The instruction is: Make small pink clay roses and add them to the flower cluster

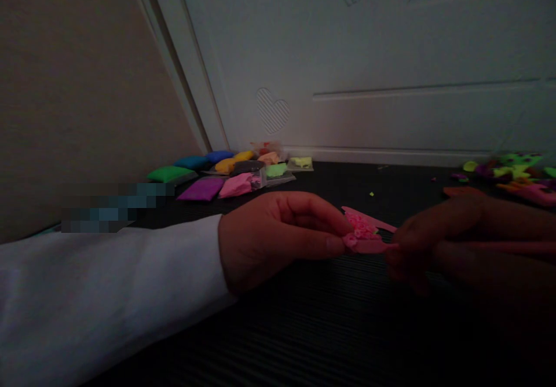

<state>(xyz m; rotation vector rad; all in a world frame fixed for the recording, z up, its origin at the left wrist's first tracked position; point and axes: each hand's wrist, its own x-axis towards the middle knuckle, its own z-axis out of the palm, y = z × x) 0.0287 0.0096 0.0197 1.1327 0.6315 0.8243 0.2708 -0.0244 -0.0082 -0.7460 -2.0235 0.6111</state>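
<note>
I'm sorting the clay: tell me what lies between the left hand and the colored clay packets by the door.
In the head view, only bare dark ribbed mat separates the left hand from the colored clay packets.

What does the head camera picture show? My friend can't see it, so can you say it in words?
Two hands meet over a dark ribbed mat: the left hand pinches a small pink clay piece, and the right hand holds a thin pink tool against it. Colourful clay packets lie behind, by a white door.

Coloured clay packets (226,175) are laid in a cluster on the dark mat (304,329) near the white door (369,57). More bright clay pieces (516,172) are scattered at far right.
</note>
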